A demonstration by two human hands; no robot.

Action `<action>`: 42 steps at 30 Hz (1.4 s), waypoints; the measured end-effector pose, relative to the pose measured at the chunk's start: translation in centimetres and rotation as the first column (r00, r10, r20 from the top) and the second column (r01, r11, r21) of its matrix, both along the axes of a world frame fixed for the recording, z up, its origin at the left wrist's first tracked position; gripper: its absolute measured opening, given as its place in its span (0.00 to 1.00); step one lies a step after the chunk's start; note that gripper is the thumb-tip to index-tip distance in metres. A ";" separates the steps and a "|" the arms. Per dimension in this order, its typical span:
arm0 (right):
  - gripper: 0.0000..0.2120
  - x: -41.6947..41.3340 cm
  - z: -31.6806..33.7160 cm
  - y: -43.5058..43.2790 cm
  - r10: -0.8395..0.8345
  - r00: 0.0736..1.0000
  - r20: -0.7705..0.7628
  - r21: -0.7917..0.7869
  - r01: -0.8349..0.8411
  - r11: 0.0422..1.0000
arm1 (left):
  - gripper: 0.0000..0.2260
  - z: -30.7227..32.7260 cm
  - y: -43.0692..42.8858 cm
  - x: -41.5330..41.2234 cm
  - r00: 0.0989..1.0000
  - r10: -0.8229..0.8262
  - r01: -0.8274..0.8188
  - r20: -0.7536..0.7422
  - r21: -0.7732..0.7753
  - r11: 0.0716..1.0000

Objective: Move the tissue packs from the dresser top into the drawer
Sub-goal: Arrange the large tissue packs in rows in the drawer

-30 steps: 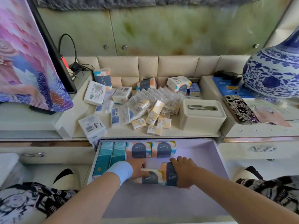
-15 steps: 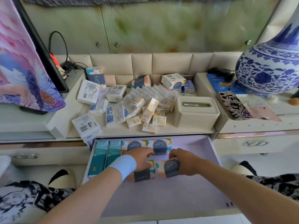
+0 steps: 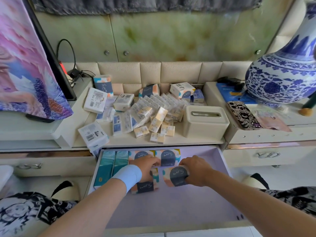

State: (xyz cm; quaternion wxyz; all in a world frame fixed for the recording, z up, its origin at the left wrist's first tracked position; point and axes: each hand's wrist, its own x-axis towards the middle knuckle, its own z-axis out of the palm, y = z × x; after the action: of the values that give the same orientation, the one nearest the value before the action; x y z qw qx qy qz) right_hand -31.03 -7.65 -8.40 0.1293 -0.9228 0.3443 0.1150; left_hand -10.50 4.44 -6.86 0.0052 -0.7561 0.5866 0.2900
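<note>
Open drawer (image 3: 213, 199), lilac-lined: two teal packs (image 3: 112, 165) at left; left hand (image 3: 145, 168), blue wristband, pressed flat on a pack (image 3: 144, 186) marked "S.pure", grip apparently loose; right hand (image 3: 196, 171) clasping a second "S.pure" pack (image 3: 174, 176) just beside; two more along the back wall. Dresser top (image 3: 172, 141) above: heap of loose packs (image 3: 136, 115), small ones (image 3: 154, 125) reading "Face"; cream tissue box (image 3: 205, 123); patterned phone (image 3: 243, 115); blue-and-white vase (image 3: 283, 76) at right.
</note>
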 end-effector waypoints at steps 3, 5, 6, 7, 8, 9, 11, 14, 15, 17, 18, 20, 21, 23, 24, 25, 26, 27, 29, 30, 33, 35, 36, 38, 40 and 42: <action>0.26 -0.1 -1.3 -0.2 -0.029 0.999 -0.044 0.038 0.031 0.999 | 0.35 -1.2 0.9 1.8 0.981 -0.071 0.040 0.179 0.173 0.984; 0.26 0.0 -2.2 -0.1 -0.061 0.997 -0.042 0.051 0.064 0.997 | 0.38 -2.0 1.3 2.4 0.958 -0.138 0.070 0.250 0.261 0.963; 0.26 0.0 -2.8 0.0 -0.076 0.997 -0.031 0.048 0.078 0.996 | 0.38 -2.4 1.5 2.4 0.946 -0.166 0.084 0.278 0.285 0.955; 0.26 0.1 -3.4 0.0 -0.094 0.995 -0.018 0.057 0.095 0.994 | 0.36 -2.7 1.6 2.3 0.933 -0.192 0.101 0.303 0.291 0.952; 0.26 0.2 -4.0 0.1 -0.119 0.993 -0.003 0.085 0.119 0.989 | 0.31 -3.0 1.6 2.2 0.921 -0.212 0.120 0.326 0.281 0.952; 0.27 0.3 -4.6 0.2 -0.154 0.988 0.011 0.127 0.151 0.980 | 0.26 -3.2 1.6 2.1 0.908 -0.228 0.137 0.350 0.266 0.954; 0.30 0.5 -5.6 0.4 -0.230 0.973 0.028 0.221 0.218 0.951 | 0.20 -3.7 1.5 2.0 0.877 -0.250 0.161 0.409 0.240 0.957; 0.31 1.1 -6.6 0.3 -0.277 0.960 0.037 0.267 0.257 0.929 | 0.21 -4.1 0.8 2.4 0.846 -0.218 0.156 0.486 0.166 0.974; 0.30 1.2 -6.7 0.2 -0.284 0.958 0.041 0.263 0.264 0.928 | 0.21 -4.2 0.5 2.7 0.841 -0.200 0.145 0.503 0.147 0.978; 0.28 1.4 -6.7 0.0 -0.307 0.950 0.058 0.240 0.285 0.928 | 0.23 -4.3 0.1 3.3 0.826 -0.173 0.124 0.537 0.126 0.984; 0.27 1.5 -6.7 -0.2 -0.324 0.943 0.072 0.228 0.301 0.926 | 0.26 -4.4 0.0 3.6 0.818 -0.161 0.113 0.552 0.119 0.986; 0.25 1.8 -6.9 -0.4 -0.366 0.924 0.110 0.215 0.338 0.916 | 0.32 -4.4 -0.3 3.8 0.818 -0.115 0.085 0.564 0.079 0.993; 0.26 2.0 -7.0 -0.4 -0.394 0.909 0.135 0.218 0.361 0.907 | 0.35 -4.4 -0.4 3.8 0.823 -0.085 0.073 0.562 0.043 0.996; 0.31 2.3 -7.3 -0.4 -0.506 0.841 0.190 0.285 0.446 0.848 | 0.39 -4.6 -0.6 3.9 0.836 -0.040 0.055 0.547 -0.012 0.998; 0.35 2.5 -7.5 -0.4 -0.575 0.790 0.211 0.348 0.489 0.800 | 0.40 -4.7 -0.6 4.0 0.844 -0.024 0.045 0.535 -0.025 0.999; 0.39 2.8 -7.6 -0.4 -0.634 0.741 0.224 0.409 0.519 0.751 | 0.40 -5.0 -0.5 4.0 0.854 -0.013 0.031 0.520 -0.026 0.999; 0.41 3.1 -7.7 -0.4 -0.671 0.707 0.224 0.460 0.530 0.712 | 0.40 -5.2 -0.4 4.1 0.864 -0.002 0.017 0.503 -0.026 1.000; 0.43 3.5 -7.9 -0.3 -0.682 0.699 0.216 0.496 0.522 0.693 | 0.40 -5.4 -0.3 4.1 0.873 0.004 0.009 0.488 -0.024 1.000; 0.44 4.1 -8.5 -0.2 -0.666 0.712 0.224 0.555 0.468 0.687 | 0.40 -5.8 -0.2 4.2 0.880 0.003 0.009 0.475 -0.022 1.000; 0.44 4.3 -8.6 -0.2 -0.656 0.717 0.236 0.575 0.441 0.689 | 0.39 -5.9 -0.1 4.2 0.881 0.001 0.011 0.474 -0.023 1.000; 0.47 4.3 -8.5 -0.7 -0.604 0.775 0.186 0.565 0.419 0.711 | 0.37 -5.6 -0.3 4.2 0.872 -0.014 0.024 0.489 -0.013 1.000; 0.48 4.2 -8.0 -1.2 -0.557 0.822 0.118 0.541 0.417 0.730 | 0.37 -5.3 -0.5 4.3 0.867 -0.037 0.030 0.497 0.022 0.999; 0.47 4.2 -7.7 -1.3 -0.542 0.836 0.086 0.533 0.421 0.734 | 0.37 -5.0 -0.6 4.3 0.869 -0.046 0.029 0.492 0.042 0.999; 0.44 4.3 -6.6 -1.4 -0.495 0.869 0.004 0.451 0.440 0.776 | 0.35 -4.3 -0.9 4.3 0.882 -0.057 0.027 0.468 0.072 0.997; 0.35 4.6 -4.6 -1.3 -0.418 0.905 -0.075 0.232 0.423 0.876 | 0.30 -2.9 -1.4 4.1 0.912 -0.041 0.008 0.407 0.081 0.997; 0.25 5.0 -2.0 -1.3 -0.350 0.933 -0.081 0.064 0.355 0.933 | 0.24 -0.8 -2.1 3.8 0.953 0.018 -0.043 0.304 0.074 0.996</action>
State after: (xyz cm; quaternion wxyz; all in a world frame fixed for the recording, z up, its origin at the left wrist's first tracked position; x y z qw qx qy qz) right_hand -25.98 -8.99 -10.36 0.1720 -0.8358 0.5037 0.1346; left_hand -6.69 2.32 -7.61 0.1206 -0.7998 0.5551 0.1939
